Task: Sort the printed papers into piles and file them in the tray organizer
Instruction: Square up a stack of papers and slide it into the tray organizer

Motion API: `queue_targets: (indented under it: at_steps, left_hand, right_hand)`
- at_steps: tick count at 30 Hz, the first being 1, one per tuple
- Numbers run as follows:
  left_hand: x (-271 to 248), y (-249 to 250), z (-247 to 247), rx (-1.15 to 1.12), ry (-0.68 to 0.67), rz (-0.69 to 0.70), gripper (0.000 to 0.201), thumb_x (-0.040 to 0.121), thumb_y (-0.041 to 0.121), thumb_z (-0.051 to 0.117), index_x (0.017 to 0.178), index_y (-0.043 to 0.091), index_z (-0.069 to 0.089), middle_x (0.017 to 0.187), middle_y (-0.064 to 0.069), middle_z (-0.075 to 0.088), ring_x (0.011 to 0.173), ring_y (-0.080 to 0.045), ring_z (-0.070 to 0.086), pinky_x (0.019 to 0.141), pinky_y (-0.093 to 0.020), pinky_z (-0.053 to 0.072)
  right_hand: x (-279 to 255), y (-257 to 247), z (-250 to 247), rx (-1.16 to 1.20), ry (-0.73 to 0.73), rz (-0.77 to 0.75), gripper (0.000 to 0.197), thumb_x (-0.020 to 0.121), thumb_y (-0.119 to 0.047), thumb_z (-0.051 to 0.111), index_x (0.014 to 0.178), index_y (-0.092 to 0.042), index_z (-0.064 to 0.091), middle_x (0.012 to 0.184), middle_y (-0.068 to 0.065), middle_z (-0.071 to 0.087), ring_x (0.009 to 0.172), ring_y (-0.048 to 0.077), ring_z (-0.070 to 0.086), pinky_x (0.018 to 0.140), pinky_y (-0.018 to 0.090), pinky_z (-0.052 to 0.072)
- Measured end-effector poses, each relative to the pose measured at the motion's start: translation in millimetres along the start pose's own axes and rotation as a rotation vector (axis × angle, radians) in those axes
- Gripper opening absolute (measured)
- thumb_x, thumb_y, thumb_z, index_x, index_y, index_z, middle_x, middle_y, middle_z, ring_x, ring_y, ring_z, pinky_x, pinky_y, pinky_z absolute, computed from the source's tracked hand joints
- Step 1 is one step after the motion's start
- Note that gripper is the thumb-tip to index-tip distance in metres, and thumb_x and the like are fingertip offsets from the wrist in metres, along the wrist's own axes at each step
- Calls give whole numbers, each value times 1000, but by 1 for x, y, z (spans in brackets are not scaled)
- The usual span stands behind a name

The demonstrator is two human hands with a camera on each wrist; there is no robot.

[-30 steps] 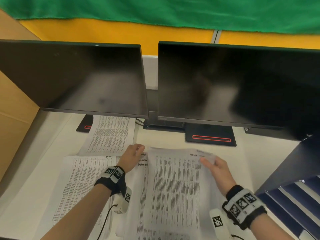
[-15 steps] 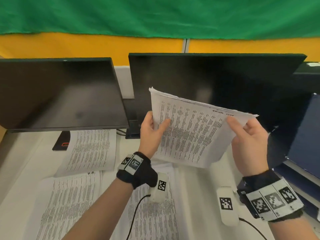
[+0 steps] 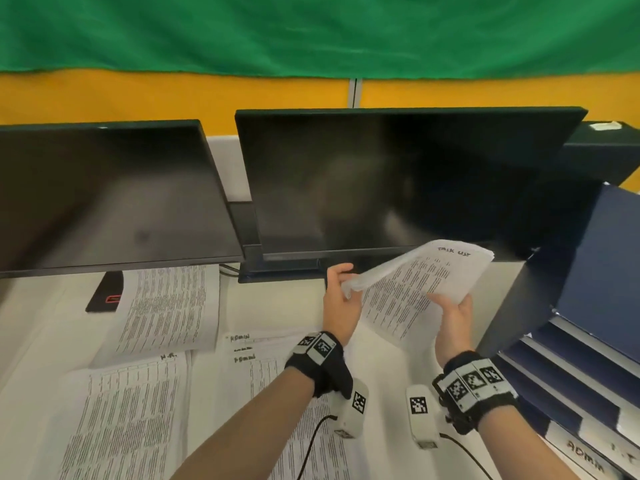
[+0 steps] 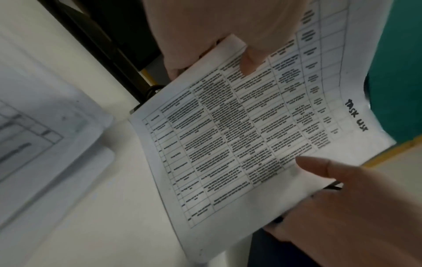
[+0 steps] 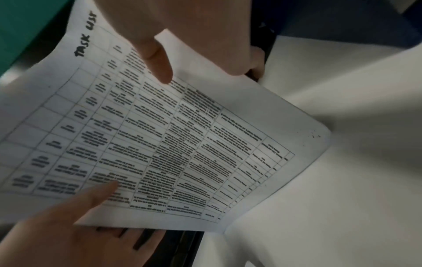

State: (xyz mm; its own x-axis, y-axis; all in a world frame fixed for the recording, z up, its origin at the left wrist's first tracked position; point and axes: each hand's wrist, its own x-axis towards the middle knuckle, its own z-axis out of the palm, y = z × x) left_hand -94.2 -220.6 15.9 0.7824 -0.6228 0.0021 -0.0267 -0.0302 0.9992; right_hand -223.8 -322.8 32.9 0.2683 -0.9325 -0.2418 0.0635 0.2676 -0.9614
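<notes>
A white desk (image 3: pixel 270 306) holds two dark screens (image 3: pixel 398 181), side by side. On the right stands a dark blue tray rack (image 3: pixel 568 379) with white labels on its shelves. Three piles of printed papers (image 3: pixel 166 306) lie flat on the desk, one at the back left and two nearer.

A small stack (image 3: pixel 415 289) marked "TASK LIST" is up in the air, tilted, in front of the right screen and near the rack. It may be a few sheets; the edge is blurry. The left hand (image 3: pixel 341 299) pinches its left corner, thumb on top. The right hand (image 3: pixel 453 317) grips its right edge, thumb on the print.
</notes>
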Motion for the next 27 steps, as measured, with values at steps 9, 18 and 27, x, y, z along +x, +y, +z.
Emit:
queue_targets:
  at_steps: [9,18,27]
  left_hand:
    - [22,11,10,-152,-4,-116,26,94,20,51,120,22,55,116,6,64,106,-9,61,88,-23,49]
    - [13,-46,-108,673,-77,-34,30,91,10,50,121,17,49,123,-2,52,116,-19,49,102,-33,41]
    - [-9,-74,-190,1423,-514,-248,57,79,37,55,132,24,39,114,0,56,108,-22,51,95,-38,33]
  right_hand:
    - [6,-16,7,-212,-6,-144,38,96,-7,37,132,-16,44,118,-4,54,106,12,50,85,24,40]
    - [62,-7,-9,-1007,-20,87,34,89,-19,42,115,-1,55,111,20,60,103,38,57,93,44,46]
    - [39,67,-26,-1333,96,189,53,82,-8,57,130,-1,36,127,27,45,117,44,46,96,50,44]
